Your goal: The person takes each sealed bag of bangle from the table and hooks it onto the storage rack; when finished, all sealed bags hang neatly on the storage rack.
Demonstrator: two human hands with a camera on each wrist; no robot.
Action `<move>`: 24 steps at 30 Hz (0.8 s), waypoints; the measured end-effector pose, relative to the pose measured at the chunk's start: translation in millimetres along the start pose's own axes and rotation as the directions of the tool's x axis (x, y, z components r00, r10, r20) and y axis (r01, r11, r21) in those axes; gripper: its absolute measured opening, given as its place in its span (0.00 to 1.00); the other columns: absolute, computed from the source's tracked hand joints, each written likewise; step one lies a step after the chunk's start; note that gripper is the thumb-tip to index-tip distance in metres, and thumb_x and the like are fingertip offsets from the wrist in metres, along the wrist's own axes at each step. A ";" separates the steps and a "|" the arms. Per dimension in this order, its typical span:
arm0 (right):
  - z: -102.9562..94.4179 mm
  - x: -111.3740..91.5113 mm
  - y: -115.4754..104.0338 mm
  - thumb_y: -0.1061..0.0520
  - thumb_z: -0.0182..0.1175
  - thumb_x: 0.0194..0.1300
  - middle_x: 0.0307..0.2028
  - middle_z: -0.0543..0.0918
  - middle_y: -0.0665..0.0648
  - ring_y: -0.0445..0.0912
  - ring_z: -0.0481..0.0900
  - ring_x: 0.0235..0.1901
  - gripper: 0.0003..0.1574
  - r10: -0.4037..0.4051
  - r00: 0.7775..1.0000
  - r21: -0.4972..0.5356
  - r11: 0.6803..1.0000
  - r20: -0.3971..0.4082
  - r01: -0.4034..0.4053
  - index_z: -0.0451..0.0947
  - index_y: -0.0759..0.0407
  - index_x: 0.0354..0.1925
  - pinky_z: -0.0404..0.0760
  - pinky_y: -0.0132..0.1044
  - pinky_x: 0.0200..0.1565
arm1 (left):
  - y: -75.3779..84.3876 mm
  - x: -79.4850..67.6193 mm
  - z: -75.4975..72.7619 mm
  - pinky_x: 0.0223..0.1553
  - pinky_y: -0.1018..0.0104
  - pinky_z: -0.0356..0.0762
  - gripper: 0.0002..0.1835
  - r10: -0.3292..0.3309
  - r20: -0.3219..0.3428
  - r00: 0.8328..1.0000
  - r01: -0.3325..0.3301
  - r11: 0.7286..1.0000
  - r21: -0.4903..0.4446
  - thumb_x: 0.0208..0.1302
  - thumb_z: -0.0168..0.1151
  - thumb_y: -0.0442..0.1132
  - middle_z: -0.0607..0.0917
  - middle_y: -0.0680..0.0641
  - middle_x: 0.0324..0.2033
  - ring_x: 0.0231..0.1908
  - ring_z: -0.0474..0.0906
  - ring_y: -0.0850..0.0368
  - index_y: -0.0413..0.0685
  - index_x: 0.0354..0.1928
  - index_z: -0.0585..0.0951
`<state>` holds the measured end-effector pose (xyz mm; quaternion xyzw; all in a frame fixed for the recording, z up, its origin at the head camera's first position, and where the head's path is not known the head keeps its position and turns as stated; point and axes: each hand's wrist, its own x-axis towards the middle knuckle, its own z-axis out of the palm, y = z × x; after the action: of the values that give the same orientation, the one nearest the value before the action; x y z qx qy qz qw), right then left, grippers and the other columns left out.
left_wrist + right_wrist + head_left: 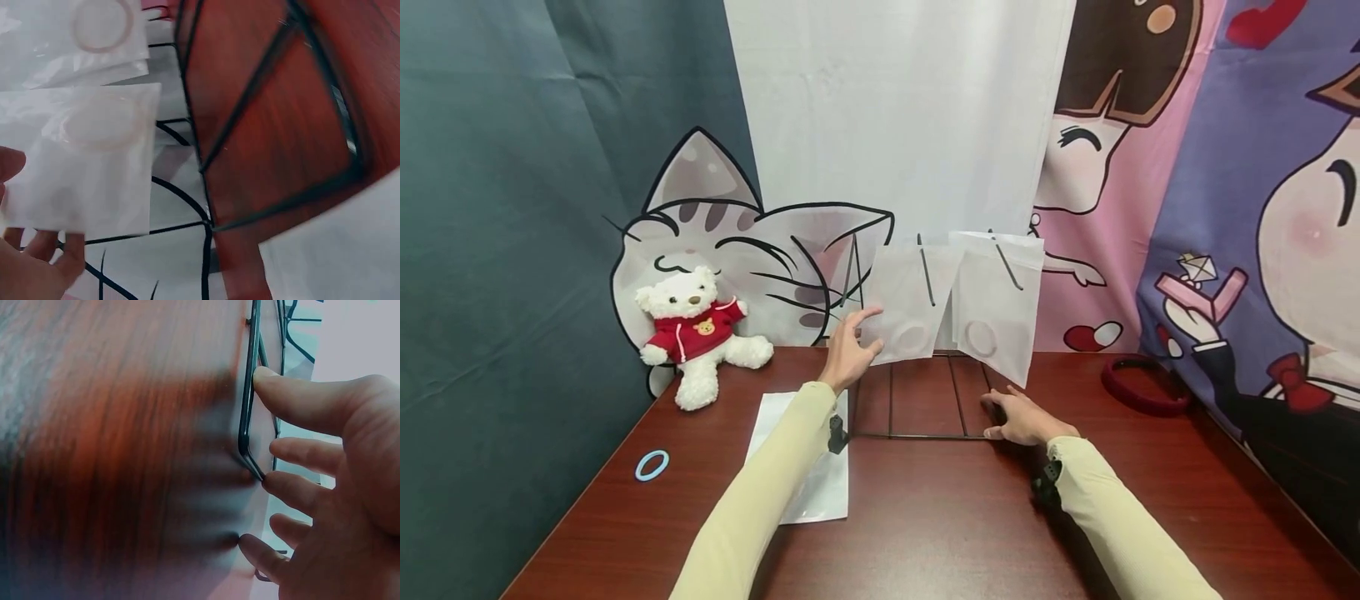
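A black wire display rack (917, 436) stands on the wooden table, with its base frame flat on the tabletop. From its hooks hang translucent white plastic bags, a left bag (910, 292) and a right bag (1000, 304), each with a pale ring showing faintly inside. My left hand (850, 354) is at the left bag's edge, thumb and fingers spread apart; in the left wrist view the thumb overlaps the bag (87, 181) and fingertips show past its edge. My right hand (1021, 417) touches the front right corner of the rack base with thumb and fingers extended.
White plastic packets (820, 483) lie flat left of the rack. Farther left is a light blue ring (652, 465). A white teddy bear (700, 333) in a red hoodie sits at the back left, and a dark red headband (1142, 400) lies at the back right. Cartoon curtains (887, 125) hang behind.
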<state>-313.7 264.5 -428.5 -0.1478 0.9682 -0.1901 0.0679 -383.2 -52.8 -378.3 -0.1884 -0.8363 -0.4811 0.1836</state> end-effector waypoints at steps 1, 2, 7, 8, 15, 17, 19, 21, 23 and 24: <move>0.5 -0.1 0.2 0.55 0.71 0.60 0.71 0.66 0.74 0.74 0.49 0.75 0.42 0.007 1.000 0.008 1.000 0.005 -0.007 0.69 0.65 0.68 0.56 0.68 0.72 | -1.8 -2.1 -0.7 0.62 0.47 0.76 0.30 -0.006 0.029 1.000 0.005 1.000 0.005 0.60 0.65 0.33 0.78 0.43 0.63 0.62 0.77 0.42 0.58 0.65 0.77; 0.9 0.0 0.6 0.55 0.71 0.60 0.71 0.65 0.74 0.73 0.49 0.75 0.42 0.012 1.000 0.014 1.000 0.008 -0.012 0.68 0.65 0.69 0.56 0.68 0.72 | -3.7 -4.0 -1.7 0.62 0.46 0.76 0.30 -0.010 0.059 0.998 0.009 1.000 0.019 0.60 0.65 0.32 0.77 0.42 0.64 0.61 0.77 0.41 0.58 0.66 0.77; 2.7 0.7 2.0 0.55 0.71 0.60 0.71 0.67 0.72 0.73 0.48 0.75 0.42 0.020 1.000 0.020 1.000 0.007 -0.020 0.69 0.63 0.69 0.58 0.70 0.70 | -14.5 -13.0 -14.1 0.64 0.44 0.73 0.28 -0.057 0.259 0.964 0.012 0.985 0.172 0.59 0.67 0.32 0.78 0.39 0.63 0.62 0.75 0.39 0.50 0.64 0.79; 2.7 0.7 2.3 0.55 0.71 0.60 0.71 0.68 0.71 0.73 0.48 0.75 0.41 0.020 1.000 0.020 1.000 0.005 -0.020 0.69 0.62 0.68 0.58 0.71 0.69 | -16.8 -14.7 -18.4 0.65 0.44 0.72 0.26 -0.075 0.300 0.951 0.010 0.977 0.211 0.59 0.68 0.33 0.79 0.39 0.63 0.63 0.74 0.39 0.49 0.62 0.80; 3.5 1.9 2.2 0.55 0.71 0.60 0.72 0.64 0.72 0.73 0.46 0.76 0.40 0.009 1.000 0.028 1.000 -0.002 -0.009 0.71 0.61 0.68 0.52 0.78 0.66 | -42.0 -31.7 -64.3 0.64 0.45 0.73 0.21 -0.249 0.410 0.877 0.098 0.929 0.356 0.60 0.69 0.35 0.81 0.36 0.60 0.64 0.74 0.39 0.43 0.57 0.82; 3.8 2.1 2.9 0.56 0.71 0.60 0.73 0.64 0.73 0.73 0.45 0.76 0.40 0.002 1.000 0.036 0.999 -0.006 -0.002 0.71 0.61 0.68 0.52 0.79 0.66 | -51.6 -37.1 -78.2 0.62 0.45 0.74 0.21 -0.247 0.402 0.882 0.100 0.930 0.353 0.60 0.69 0.34 0.82 0.34 0.58 0.62 0.76 0.37 0.41 0.56 0.82; 3.9 2.0 3.7 0.55 0.71 0.60 0.73 0.63 0.73 0.74 0.45 0.75 0.39 -0.007 1.000 0.039 0.999 -0.008 0.007 0.71 0.61 0.68 0.51 0.78 0.66 | -60.2 -42.9 -91.0 0.61 0.45 0.76 0.20 -0.243 0.396 0.885 0.104 0.934 0.341 0.61 0.68 0.33 0.82 0.34 0.57 0.60 0.78 0.36 0.39 0.55 0.82; 4.4 1.6 4.4 0.55 0.70 0.60 0.73 0.63 0.73 0.74 0.45 0.76 0.39 -0.009 1.000 0.042 0.999 -0.005 0.009 0.71 0.61 0.68 0.51 0.78 0.67 | -68.0 -48.9 -102.6 0.60 0.45 0.77 0.19 -0.237 0.397 0.887 0.100 0.937 0.336 0.61 0.67 0.33 0.83 0.34 0.55 0.58 0.79 0.36 0.38 0.55 0.82; 4.2 1.0 4.9 0.55 0.71 0.60 0.73 0.63 0.73 0.74 0.44 0.75 0.39 -0.007 1.000 0.042 0.999 -0.004 0.007 0.71 0.60 0.68 0.52 0.77 0.67 | -74.2 -55.1 -112.8 0.60 0.45 0.77 0.18 -0.241 0.395 0.886 0.101 0.934 0.344 0.61 0.67 0.33 0.84 0.34 0.54 0.58 0.79 0.37 0.39 0.54 0.83; 3.8 0.7 5.1 0.54 0.71 0.60 0.73 0.63 0.73 0.74 0.45 0.75 0.39 -0.007 1.000 0.038 0.999 -0.004 0.007 0.71 0.60 0.67 0.52 0.77 0.67 | -76.9 -58.0 -117.2 0.60 0.45 0.77 0.18 -0.245 0.390 0.888 0.101 0.930 0.354 0.61 0.67 0.33 0.84 0.35 0.54 0.58 0.79 0.37 0.39 0.54 0.83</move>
<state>-314.9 267.5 -434.0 -0.1497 0.9640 -0.2091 0.0679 -356.3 -199.0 -408.1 -0.1801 -0.9370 -0.2986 -0.0199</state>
